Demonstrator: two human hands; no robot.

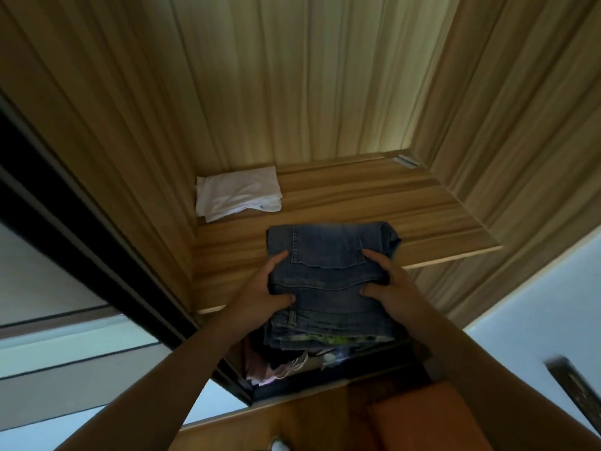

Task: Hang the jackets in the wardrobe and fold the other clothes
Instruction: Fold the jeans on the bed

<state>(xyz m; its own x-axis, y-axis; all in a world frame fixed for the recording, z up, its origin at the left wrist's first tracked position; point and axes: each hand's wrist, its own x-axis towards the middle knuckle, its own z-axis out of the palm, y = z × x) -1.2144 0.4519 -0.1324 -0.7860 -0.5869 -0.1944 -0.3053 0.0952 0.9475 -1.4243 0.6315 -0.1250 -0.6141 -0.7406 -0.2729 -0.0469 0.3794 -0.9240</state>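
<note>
I have the folded jeans (328, 255) gripped at both sides: my left hand (260, 288) curls round their left edge and my right hand (390, 288) round their right, thumbs on top. Their far half lies over the front edge of the wardrobe shelf (406, 203). A floral cloth (325, 339) peeks out beneath them. At ten o'clock from the jeans, a folded white cloth (237, 196) lies apart on the shelf.

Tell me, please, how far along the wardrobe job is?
Done: a folded white garment lies at the back left of the shelf. In hand: the left hand and right hand grip a folded stack topped by jeans over the shelf's front edge. Left: jumbled clothes show below the shelf; no hung jackets are in view.
</note>
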